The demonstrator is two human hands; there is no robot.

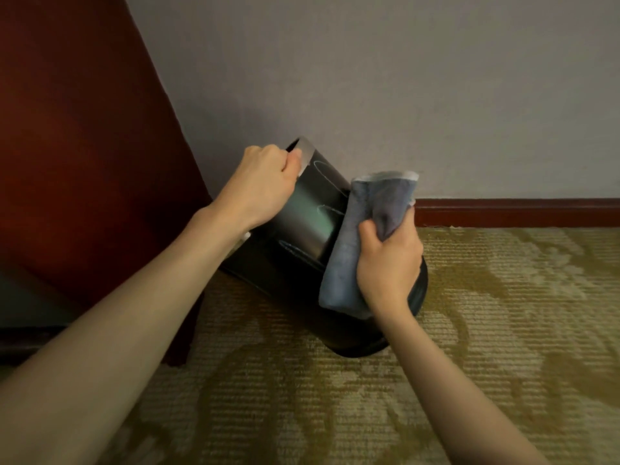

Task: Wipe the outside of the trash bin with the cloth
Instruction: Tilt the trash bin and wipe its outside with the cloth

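Left hand (265,182) grips the top rim of the trash bin (308,209), fingers curled over the edge, their tips hidden inside. The bin is tilted, with its base on the carpet (503,330) below the right hand (389,263). The right hand clutches the folded cloth (349,250) against the bin wall, between both hands – cloth and hand conceal that flank. Pale markings on the bin are illegible

A patterned gold carpet (503,347) meets a grey wall (369,78) with dark red skirting (516,212), beside reddish-brown furniture (73,146).
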